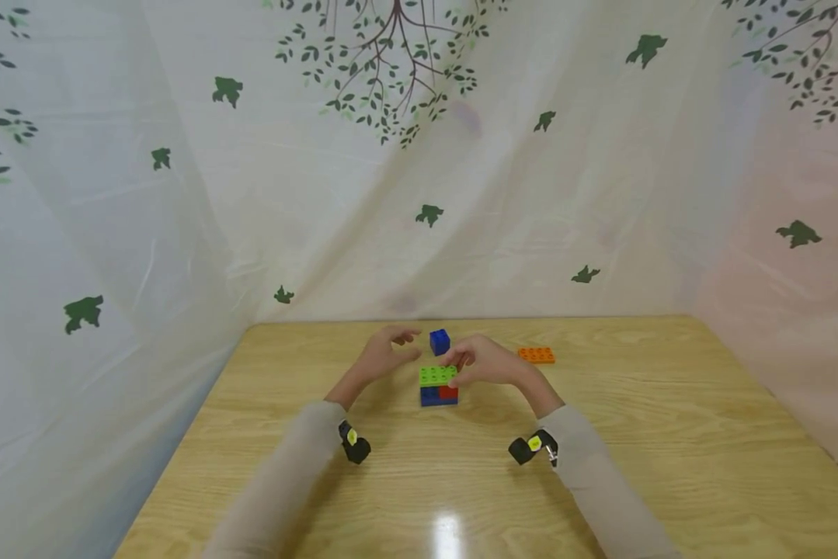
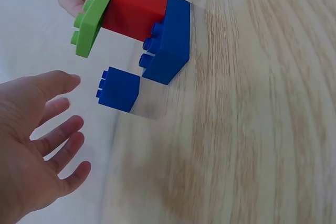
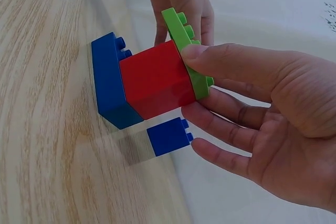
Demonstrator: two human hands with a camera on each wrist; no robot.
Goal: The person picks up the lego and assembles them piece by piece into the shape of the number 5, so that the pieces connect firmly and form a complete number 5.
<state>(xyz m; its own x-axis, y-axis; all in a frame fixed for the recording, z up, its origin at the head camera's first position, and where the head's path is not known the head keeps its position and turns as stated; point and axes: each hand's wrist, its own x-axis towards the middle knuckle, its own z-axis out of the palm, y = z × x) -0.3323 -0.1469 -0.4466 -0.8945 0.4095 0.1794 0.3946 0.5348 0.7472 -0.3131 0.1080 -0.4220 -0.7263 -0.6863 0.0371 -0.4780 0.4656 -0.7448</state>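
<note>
My right hand (image 3: 304, 114) pinches the green plate (image 3: 176, 30) near its right end, the thumb pressed on the studded side and the other fingers bent loosely behind. My left hand (image 2: 26, 145) holds nothing: its fingers are spread and lightly bent, left of the stack and apart from it.

The green plate lies across the top of the red block (image 3: 157, 80), where my thumb is, and its left part juts out past the red, with a gap under it. The red block stands on the right part of the long blue brick (image 2: 176, 38); the studs on that brick's left part show below the overhang. I cannot tell whether the plate is pressed fully down.

Behind the stack, apart from it, the small blue block (image 1: 439, 342) stands studs up, between my two hands and nearer the back edge of the table (image 1: 670, 435). The orange brick (image 1: 536, 355) lies flat farther right, just beyond my right hand and well apart from the stack.

The back edge of the table runs along a pale curtain (image 1: 321, 194) printed with green leaves and branches. Both side edges are well away from my hands, with wood grain showing between. My sleeves (image 1: 279, 481) reach in from the near side, a small camera (image 1: 353, 442) at each wrist.
</note>
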